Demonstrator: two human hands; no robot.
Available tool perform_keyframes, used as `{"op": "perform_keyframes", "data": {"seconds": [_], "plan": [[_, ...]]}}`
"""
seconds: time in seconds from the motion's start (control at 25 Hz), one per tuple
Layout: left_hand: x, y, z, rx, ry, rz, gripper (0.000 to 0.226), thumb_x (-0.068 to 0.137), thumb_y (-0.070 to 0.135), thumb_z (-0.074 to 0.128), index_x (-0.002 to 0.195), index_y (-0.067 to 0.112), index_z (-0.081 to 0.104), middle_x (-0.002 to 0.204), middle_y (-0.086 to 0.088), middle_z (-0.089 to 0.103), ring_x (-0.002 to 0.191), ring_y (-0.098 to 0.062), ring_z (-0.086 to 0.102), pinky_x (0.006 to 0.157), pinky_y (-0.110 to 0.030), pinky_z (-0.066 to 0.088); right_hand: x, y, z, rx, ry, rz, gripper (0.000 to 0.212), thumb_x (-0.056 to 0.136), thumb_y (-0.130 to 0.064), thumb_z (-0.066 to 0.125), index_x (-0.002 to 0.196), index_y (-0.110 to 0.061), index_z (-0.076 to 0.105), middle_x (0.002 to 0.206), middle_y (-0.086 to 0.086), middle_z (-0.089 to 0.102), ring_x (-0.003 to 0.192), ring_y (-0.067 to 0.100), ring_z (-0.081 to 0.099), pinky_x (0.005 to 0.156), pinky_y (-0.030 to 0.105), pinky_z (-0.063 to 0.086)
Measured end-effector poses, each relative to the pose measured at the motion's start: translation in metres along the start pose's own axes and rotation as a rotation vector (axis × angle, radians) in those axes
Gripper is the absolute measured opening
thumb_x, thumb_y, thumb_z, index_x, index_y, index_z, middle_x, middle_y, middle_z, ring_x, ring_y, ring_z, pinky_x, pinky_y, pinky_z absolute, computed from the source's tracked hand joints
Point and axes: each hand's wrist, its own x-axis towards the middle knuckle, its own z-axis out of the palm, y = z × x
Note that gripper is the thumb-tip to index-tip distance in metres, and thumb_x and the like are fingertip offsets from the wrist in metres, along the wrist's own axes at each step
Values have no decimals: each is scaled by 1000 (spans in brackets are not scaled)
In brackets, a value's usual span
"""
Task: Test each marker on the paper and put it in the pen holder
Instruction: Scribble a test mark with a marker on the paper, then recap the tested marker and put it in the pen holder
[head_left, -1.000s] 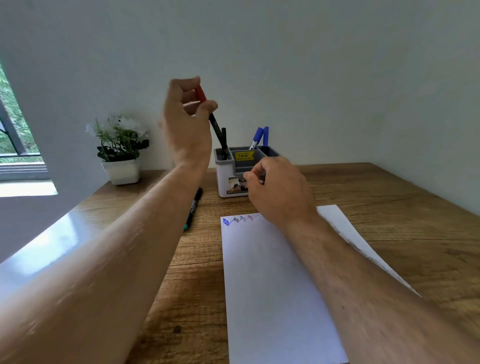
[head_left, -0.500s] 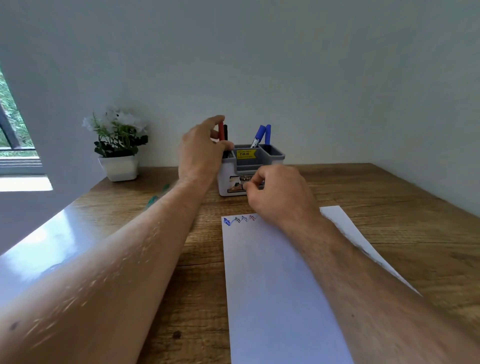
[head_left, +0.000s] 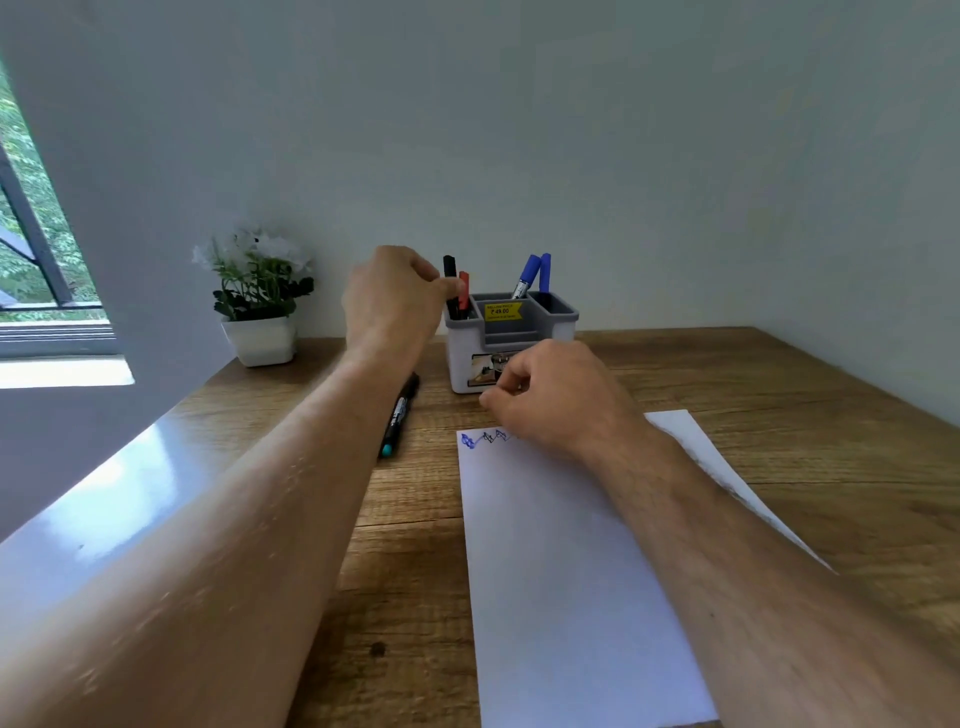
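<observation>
Right hand (head_left: 550, 400) hides the lower front of the white and grey plastic pen holder (head_left: 511, 338) and part of the scribbles on the white paper sheet (head_left: 566, 571); its fingers curl near the holder's base, grip unclear; left hand (head_left: 392, 301) pinches the red-capped marker (head_left: 463, 291) standing in the holder's left compartment beside a black marker (head_left: 450, 278); two blue markers (head_left: 535, 273) stand at the back; yellow tag reads "49.00"; a teal-tipped black marker (head_left: 397, 418) lies on the wooden desk (head_left: 779, 415), half under the left forearm.
</observation>
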Motion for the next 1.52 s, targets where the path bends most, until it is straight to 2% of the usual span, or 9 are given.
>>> {"op": "perform_keyframes", "data": {"seconds": [0.08, 0.24, 0.52, 0.72, 0.88, 1.04, 1.2, 1.4, 1.52], "plan": [[3, -3, -16, 140, -120, -94, 37, 71, 47, 85, 89, 17, 73, 90, -2, 74, 82, -19, 70, 75, -33, 57, -1, 0, -1, 3, -3, 6, 19, 90, -41, 64, 84, -26, 74, 77, -12, 67, 73, 1, 60, 59, 20, 41], [-9, -18, -23, 408, -258, -126, 45, 64, 47, 89, 92, 16, 72, 90, -7, 73, 82, -27, 70, 77, -39, 60, -2, 1, -2, 9, 6, 2, 18, 91, -38, 64, 86, -25, 76, 77, -12, 65, 75, 2, 61, 62, 22, 43], [-23, -13, -20, 429, -357, -108, 48, 63, 44, 90, 96, 15, 71, 93, -6, 72, 87, -25, 67, 68, -34, 54, 0, 5, -2, -44, -186, -11, 14, 88, -26, 66, 95, -25, 78, 97, -10, 73, 89, 7, 64, 82, 31, 56], [-33, -12, -18, 620, -296, -10, 30, 84, 26, 77, 107, 11, 64, 83, -8, 53, 80, -26, 53, 65, -38, 45, -4, -2, -3, -36, -301, -4, 33, 81, -53, 72, 100, -26, 77, 96, -11, 68, 90, 8, 61, 75, 28, 52], [-34, -17, -24, 648, -275, -16, 27, 88, 23, 74, 108, 10, 63, 76, -7, 45, 77, -26, 49, 64, -38, 44, -4, -17, 2, -7, -308, -9, 21, 81, -42, 76, 94, -25, 76, 94, -9, 67, 89, 9, 61, 73, 29, 51], [-37, -17, -24, 616, -318, -23, 34, 87, 23, 75, 114, 10, 62, 87, -10, 49, 82, -27, 48, 68, -38, 45, 7, -27, 10, -33, -280, 16, 26, 78, -43, 78, 92, -21, 75, 94, -3, 70, 86, 13, 64, 77, 36, 56], [-35, -19, -20, 640, -313, -15, 33, 87, 22, 74, 115, 10, 63, 86, -9, 50, 82, -27, 49, 66, -38, 45, 15, -27, 12, -9, -319, 37, 28, 77, -44, 78, 95, -23, 72, 96, -4, 68, 88, 12, 63, 77, 35, 55], [-32, -24, -16, 652, -313, -22, 31, 86, 22, 75, 113, 11, 63, 73, -6, 43, 80, -27, 51, 64, -38, 45, 15, -13, 19, 76, -149, -19, 12, 89, -33, 67, 96, -27, 74, 97, -11, 68, 91, 8, 63, 82, 31, 53], [-31, -27, -13, 657, -306, -30, 29, 88, 23, 73, 113, 11, 62, 76, -7, 44, 81, -27, 51, 64, -38, 45, 12, -4, 20, 33, -184, -43, 15, 91, -30, 66, 102, -25, 75, 96, -12, 64, 91, 6, 60, 78, 26, 46]]}}
